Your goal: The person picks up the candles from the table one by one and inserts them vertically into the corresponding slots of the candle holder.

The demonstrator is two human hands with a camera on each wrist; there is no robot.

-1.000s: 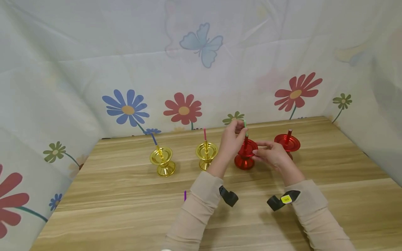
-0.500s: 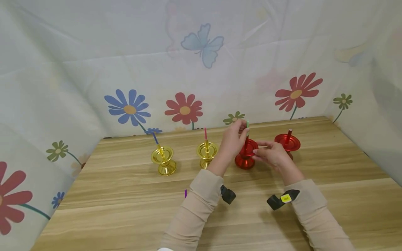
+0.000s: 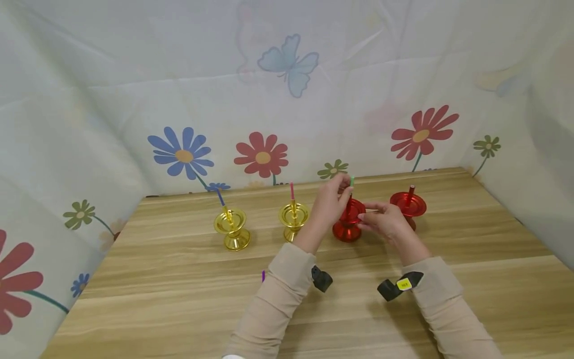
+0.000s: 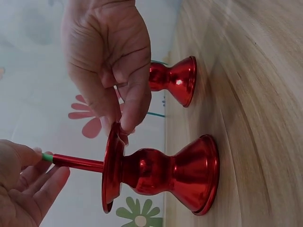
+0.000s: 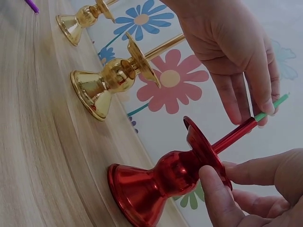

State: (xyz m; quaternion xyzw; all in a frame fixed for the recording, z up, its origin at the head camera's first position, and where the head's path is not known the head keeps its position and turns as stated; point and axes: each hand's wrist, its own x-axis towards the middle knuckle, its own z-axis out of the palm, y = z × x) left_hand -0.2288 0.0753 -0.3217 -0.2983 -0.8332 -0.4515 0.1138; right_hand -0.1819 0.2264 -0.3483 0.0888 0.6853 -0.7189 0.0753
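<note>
My left hand (image 3: 329,199) pinches a thin green candle (image 5: 278,103), whose lower end stands in the narrow tube of a red metal candle holder (image 3: 347,231). My right hand (image 3: 387,222) grips the rim of that holder's dish between thumb and fingers, as the left wrist view also shows. The holder stands upright on the table. To the right is a second red candle holder (image 3: 409,204), with no candle showing above its tube.
Left of the hands stand two gold candle holders, one with a pink candle (image 3: 292,191), the other with a tilted blue candle (image 3: 220,197). A purple candle (image 3: 263,275) lies on the wooden table (image 3: 170,299), partly behind the left sleeve. A flowered curtain (image 3: 358,75) hangs behind.
Less of the green candle shows above the tube, and its top sits slightly lower. My left hand has shifted a little with it; my right hand keeps its grip on the rim.
</note>
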